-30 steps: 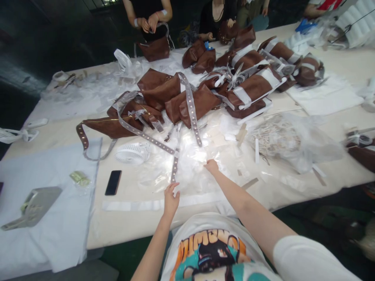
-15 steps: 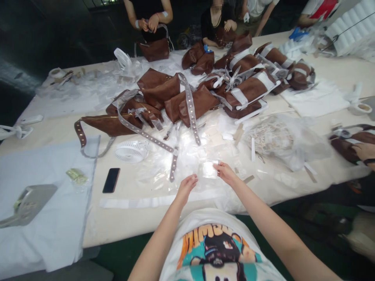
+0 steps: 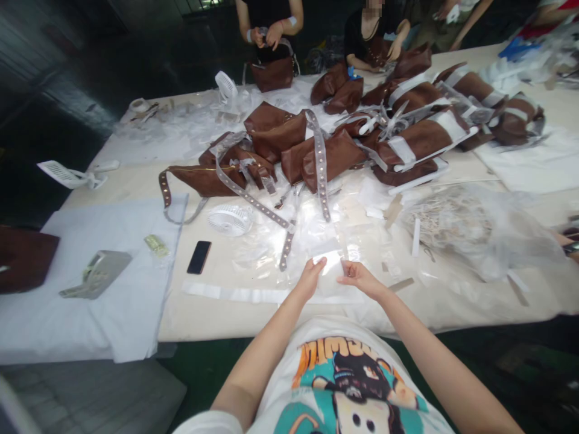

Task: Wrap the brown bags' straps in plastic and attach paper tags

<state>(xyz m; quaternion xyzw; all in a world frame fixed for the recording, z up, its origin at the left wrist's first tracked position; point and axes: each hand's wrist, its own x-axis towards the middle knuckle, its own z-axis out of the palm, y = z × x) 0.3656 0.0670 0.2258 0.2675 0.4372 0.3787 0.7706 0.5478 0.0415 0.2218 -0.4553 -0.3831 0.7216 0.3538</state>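
Between my hands is a small white and clear plastic packet [image 3: 331, 266], bright with glare; what is inside it I cannot make out. My left hand [image 3: 312, 276] pinches its left side with thumb and fingers. At the opposite side my right hand [image 3: 362, 279] is closed on the edge. Clear plastic sheets [image 3: 357, 238] lie spread just beyond the hands. A studded brown strap [image 3: 286, 248] in clear wrap reaches down close to my left hand, and a white paper strip [image 3: 235, 293] runs along the table near me.
Brown leather bags [image 3: 278, 135] are heaped across the middle. To the left are a phone [image 3: 199, 257], a white fan [image 3: 230, 219] and a tape dispenser [image 3: 102, 274] on white sheeting. A plastic bag of cords [image 3: 452, 220] sits right. Co-workers' hands [image 3: 266, 37] are at the far side.
My left hand has come in and taken hold of the packet, which my right hand alone held before. The view has swung left, so the table things appear further right.
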